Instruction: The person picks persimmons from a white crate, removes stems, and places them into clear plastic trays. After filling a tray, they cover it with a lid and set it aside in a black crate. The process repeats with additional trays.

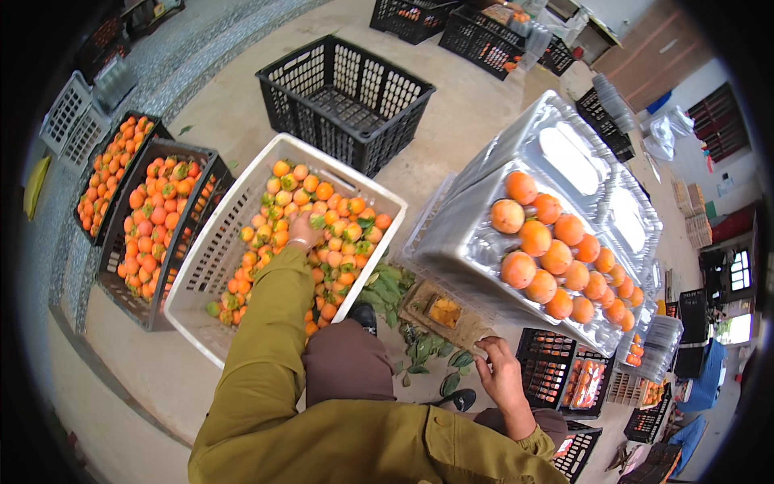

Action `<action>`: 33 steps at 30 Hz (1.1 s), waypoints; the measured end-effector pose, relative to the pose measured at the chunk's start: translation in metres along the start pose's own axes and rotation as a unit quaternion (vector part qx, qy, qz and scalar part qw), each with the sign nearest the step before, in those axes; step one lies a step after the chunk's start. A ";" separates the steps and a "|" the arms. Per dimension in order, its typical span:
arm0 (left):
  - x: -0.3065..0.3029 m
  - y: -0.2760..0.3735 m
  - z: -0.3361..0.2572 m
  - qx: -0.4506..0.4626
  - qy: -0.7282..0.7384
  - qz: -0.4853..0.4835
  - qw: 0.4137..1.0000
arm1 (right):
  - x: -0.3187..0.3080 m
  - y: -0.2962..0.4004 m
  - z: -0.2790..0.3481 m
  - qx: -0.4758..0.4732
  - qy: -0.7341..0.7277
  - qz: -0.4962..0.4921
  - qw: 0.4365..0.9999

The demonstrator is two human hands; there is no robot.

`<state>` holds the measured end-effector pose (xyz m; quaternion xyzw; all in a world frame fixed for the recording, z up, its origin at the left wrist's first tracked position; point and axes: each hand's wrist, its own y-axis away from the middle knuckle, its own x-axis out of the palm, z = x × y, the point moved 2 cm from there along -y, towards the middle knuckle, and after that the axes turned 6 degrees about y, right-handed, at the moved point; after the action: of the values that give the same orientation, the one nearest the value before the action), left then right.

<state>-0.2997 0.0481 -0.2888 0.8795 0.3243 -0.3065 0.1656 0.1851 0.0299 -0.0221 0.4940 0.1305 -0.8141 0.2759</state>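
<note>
My left hand [305, 230] reaches into a white plastic crate [396, 209] of persimmons [325, 191], many with green calyxes. Its fingers are among the fruit, partly hidden, and whether it grips one cannot be told. My right hand [499, 363] is held low on the right, thumb and fingers bent, apart, with nothing seen between them. It is by the corner of a cardboard piece [417, 300] that bears an orange scrap. Above it on the right, a clear plastic tray [490, 257] with rows of orange persimmons [556, 257] rests on tall stacks of clear plastic containers [471, 206].
A black crate [344, 97] without fruit stands beyond the white one. Crates of persimmons [160, 224] stand at the left. Green leaves [387, 284] lie on the floor between the white crate and the cardboard. More black crates [547, 369] are at the lower right.
</note>
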 end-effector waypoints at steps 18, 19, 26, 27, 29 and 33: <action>-0.068 0.270 -0.354 0.100 0.408 0.545 0.726 | -0.022 0.004 0.040 0.013 -0.674 0.038 0.738; -0.059 0.281 -0.353 0.117 0.421 0.535 0.723 | -0.019 0.011 0.032 0.014 -0.685 0.018 0.728; -0.040 0.270 -0.333 -0.011 0.549 0.433 0.714 | -0.018 0.008 -0.022 -0.011 -0.587 -0.128 0.799; -0.036 0.265 -0.329 -0.002 0.555 0.414 0.722 | -0.016 0.010 -0.033 -0.009 -0.576 -0.138 0.806; -0.038 0.250 -0.313 -0.057 0.593 0.387 0.704 | -0.016 0.004 -0.042 0.008 -0.436 -0.174 0.883; -0.032 0.230 -0.308 -0.136 0.635 0.295 0.701 | 0.027 -0.024 -0.084 0.082 -0.258 -0.159 0.950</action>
<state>-0.0315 0.0151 -0.0139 0.8843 0.1150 0.4362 0.1205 0.2231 0.0816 -0.0879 0.2612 0.0640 -0.9549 0.1258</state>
